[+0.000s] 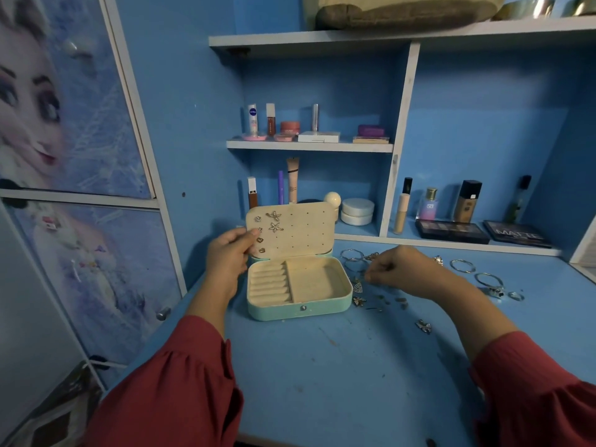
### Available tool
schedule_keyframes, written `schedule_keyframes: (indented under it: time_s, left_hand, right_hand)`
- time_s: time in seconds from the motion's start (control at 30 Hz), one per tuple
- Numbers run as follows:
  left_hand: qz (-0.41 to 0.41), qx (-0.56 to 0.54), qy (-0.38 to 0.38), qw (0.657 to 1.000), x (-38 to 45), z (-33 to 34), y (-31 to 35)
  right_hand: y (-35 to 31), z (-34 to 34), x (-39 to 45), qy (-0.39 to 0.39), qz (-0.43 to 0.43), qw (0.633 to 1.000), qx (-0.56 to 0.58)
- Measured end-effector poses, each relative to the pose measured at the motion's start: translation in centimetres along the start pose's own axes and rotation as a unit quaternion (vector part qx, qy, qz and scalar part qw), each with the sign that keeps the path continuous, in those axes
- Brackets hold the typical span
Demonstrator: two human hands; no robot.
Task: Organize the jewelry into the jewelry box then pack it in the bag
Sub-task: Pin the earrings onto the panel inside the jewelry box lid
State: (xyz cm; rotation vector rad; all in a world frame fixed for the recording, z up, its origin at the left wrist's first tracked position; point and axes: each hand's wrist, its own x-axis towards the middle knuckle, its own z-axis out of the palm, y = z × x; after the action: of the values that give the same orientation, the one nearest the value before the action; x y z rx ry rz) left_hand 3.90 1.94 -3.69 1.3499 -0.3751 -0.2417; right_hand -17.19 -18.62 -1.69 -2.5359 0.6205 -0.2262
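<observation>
At the centre of the frame the mint jewelry box (298, 285) sits open on the blue desk (338, 366), its cream lid (290, 232) upright, studded with starfish earrings (274, 221) and pinched at its left edge by the left hand (230, 250). Right of the box, the right hand (392, 267) curls its fingers over scattered loose jewelry (371, 300); whether it pinches a piece is hidden. Bangles (462, 265) trail toward the desk's right edge, the lower desk lies open, and the small pieces are too blurred to identify.
</observation>
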Motion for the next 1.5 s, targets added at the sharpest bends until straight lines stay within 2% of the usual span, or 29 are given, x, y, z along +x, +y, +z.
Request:
schedule_keyframes:
  time_s: [0.1, 0.33, 0.77, 0.97, 1.13, 1.2, 1.3, 1.37, 1.5]
  left_hand:
    - [0.044, 0.02, 0.026, 0.998, 0.3, 0.4, -0.4]
    - [0.061, 0.016, 0.022, 0.998, 0.4, 0.5, -0.7]
    - [0.054, 0.017, 0.019, 0.998, 0.6, 0.5, -0.9]
    - [0.051, 0.013, 0.017, 0.998, 0.4, 0.6, -0.8]
    - [0.042, 0.008, 0.027, 0.999, 0.1, 0.8, -0.3]
    - [0.038, 0.004, 0.034, 0.999, 0.1, 0.8, -0.3]
    - [0.03, 0.006, 0.035, 0.999, 0.1, 0.7, -0.2]
    - [0.028, 0.005, 0.033, 0.999, 0.1, 0.7, -0.1]
    - [0.029, 0.0, 0.027, 0.999, -0.1, 0.7, 0.0]
  right_hand:
    - [-0.1, 0.4, 0.2, 0.003, -0.005, 1.0, -0.025]
    - [-0.5, 1.3, 0.6, 0.005, -0.011, 0.996, -0.084]
    - [-0.5, 0.9, 0.4, 0.013, 0.002, 0.998, -0.057]
    - [-0.6, 1.6, 0.7, 0.002, -0.012, 0.997, -0.081]
    - [-0.3, 1.3, 0.6, 0.032, 0.002, 0.999, -0.026]
    - [-0.5, 1.1, 0.5, 0.011, 0.001, 1.0, -0.018]
    - [-1.0, 1.5, 0.6, -0.022, -0.004, 0.996, -0.081]
    - [-1.2, 1.7, 0.7, -0.016, -0.006, 0.995, -0.098]
    - [-0.9, 1.6, 0.5, 0.019, -0.018, 0.998, -0.048]
